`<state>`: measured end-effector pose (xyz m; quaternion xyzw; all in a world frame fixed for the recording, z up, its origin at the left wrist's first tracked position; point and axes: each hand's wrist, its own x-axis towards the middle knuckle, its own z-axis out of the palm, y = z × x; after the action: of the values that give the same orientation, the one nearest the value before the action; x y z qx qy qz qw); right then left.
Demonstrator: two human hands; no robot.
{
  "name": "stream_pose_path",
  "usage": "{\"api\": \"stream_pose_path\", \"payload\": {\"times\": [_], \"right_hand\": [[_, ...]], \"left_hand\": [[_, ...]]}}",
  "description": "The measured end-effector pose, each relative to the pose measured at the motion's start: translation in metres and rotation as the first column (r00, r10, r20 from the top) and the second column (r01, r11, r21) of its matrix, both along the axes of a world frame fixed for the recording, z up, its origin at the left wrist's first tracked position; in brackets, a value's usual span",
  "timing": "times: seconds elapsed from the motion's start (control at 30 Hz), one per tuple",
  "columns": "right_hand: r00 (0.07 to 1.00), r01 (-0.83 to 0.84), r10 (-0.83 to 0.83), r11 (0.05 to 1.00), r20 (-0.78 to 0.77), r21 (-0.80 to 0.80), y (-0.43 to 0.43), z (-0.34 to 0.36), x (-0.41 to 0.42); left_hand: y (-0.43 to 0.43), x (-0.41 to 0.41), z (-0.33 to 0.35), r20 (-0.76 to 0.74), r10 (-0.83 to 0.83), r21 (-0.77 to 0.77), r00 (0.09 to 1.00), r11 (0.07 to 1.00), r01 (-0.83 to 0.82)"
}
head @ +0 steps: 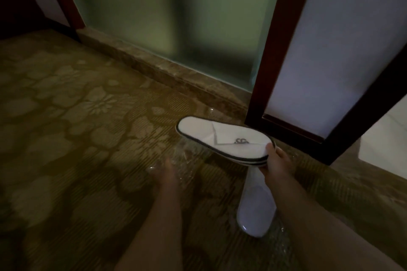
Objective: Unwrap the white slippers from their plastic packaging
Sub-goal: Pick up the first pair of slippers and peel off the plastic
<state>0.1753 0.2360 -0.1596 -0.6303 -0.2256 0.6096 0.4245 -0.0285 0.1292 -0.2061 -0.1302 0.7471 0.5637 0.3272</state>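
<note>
A stacked pair of white slippers [222,137] with dark trim and a small logo is held flat above the floor. My right hand [274,159] grips them at their right end, thumb on top. Clear plastic packaging [187,154] hangs crumpled below and to the left of the slippers, and my left hand [164,174] is closed on it. A white paper sleeve or bag [255,209] hangs down under my right hand. The light is dim, so the plastic's edges are hard to make out.
Patterned brown carpet [77,127] covers the floor. A frosted glass panel [165,17] on a stone sill stands ahead. A dark wooden door frame [271,55] and a white panelled door [330,39] rise at the right.
</note>
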Motion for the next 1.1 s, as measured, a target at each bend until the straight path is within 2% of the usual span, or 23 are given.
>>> {"api": "stream_pose_path", "payload": {"times": [0.1, 0.17, 0.23, 0.3, 0.37, 0.43, 0.5, 0.57, 0.63, 0.73, 0.8, 0.9, 1.1], "right_hand": [[0.997, -0.069, 0.069, 0.997, 0.019, 0.041, -0.003, 0.004, -0.007], [0.996, -0.088, 0.087, 0.993, 0.028, 0.075, -0.006, 0.006, -0.012], [0.993, -0.114, 0.113, 0.989, 0.021, 0.093, -0.008, 0.009, -0.017], [0.987, -0.158, 0.156, 0.982, 0.030, 0.100, -0.009, 0.012, -0.022], [0.974, -0.224, 0.220, 0.970, 0.058, 0.089, -0.010, 0.014, -0.028], [0.949, -0.314, 0.311, 0.947, 0.049, 0.075, -0.016, 0.017, -0.039], [0.922, -0.386, 0.387, 0.920, -0.001, 0.061, -0.025, 0.020, -0.055], [0.910, -0.411, 0.414, 0.908, -0.019, 0.078, -0.033, 0.023, -0.071], [0.913, -0.401, 0.406, 0.912, -0.051, 0.088, -0.038, 0.028, -0.086], [0.909, -0.392, 0.402, 0.915, -0.108, 0.099, -0.043, 0.032, -0.098], [0.900, -0.401, 0.414, 0.909, -0.132, 0.118, -0.046, 0.032, -0.102], [0.885, -0.434, 0.449, 0.892, -0.125, 0.126, -0.052, 0.034, -0.112], [0.789, -0.614, 0.612, 0.789, -0.061, -0.030, -0.071, 0.033, -0.130]], "left_hand": [[-0.002, -0.009, 0.012, 0.108, -0.100, 0.203, 0.989, 0.976, 0.076], [-0.008, -0.016, 0.023, -0.003, -0.138, 0.208, 0.990, 0.969, 0.136], [-0.014, -0.026, 0.032, -0.182, -0.169, 0.119, 0.969, 0.974, 0.193], [-0.025, -0.031, 0.046, -0.288, -0.279, 0.056, 0.916, 0.950, 0.307], [-0.029, -0.033, 0.054, -0.285, -0.514, -0.015, 0.809, 0.846, 0.533], [-0.036, -0.032, 0.064, -0.201, -0.728, -0.048, 0.655, 0.675, 0.736], [-0.038, -0.032, 0.069, -0.121, -0.824, 0.017, 0.553, 0.555, 0.832], [-0.041, -0.032, 0.074, -0.162, -0.810, 0.106, 0.563, 0.553, 0.826], [-0.045, -0.034, 0.076, -0.200, -0.754, 0.163, 0.626, 0.605, 0.780], [-0.057, -0.045, 0.079, 0.066, -0.750, 0.261, 0.658, 0.650, 0.714], [-0.065, -0.054, 0.079, 0.149, -0.764, 0.223, 0.627, 0.644, 0.732], [-0.074, -0.063, 0.079, 0.088, -0.764, 0.190, 0.640, 0.643, 0.742], [-0.080, -0.073, 0.076, -0.107, -0.567, 0.167, 0.816, 0.799, 0.577]]}}
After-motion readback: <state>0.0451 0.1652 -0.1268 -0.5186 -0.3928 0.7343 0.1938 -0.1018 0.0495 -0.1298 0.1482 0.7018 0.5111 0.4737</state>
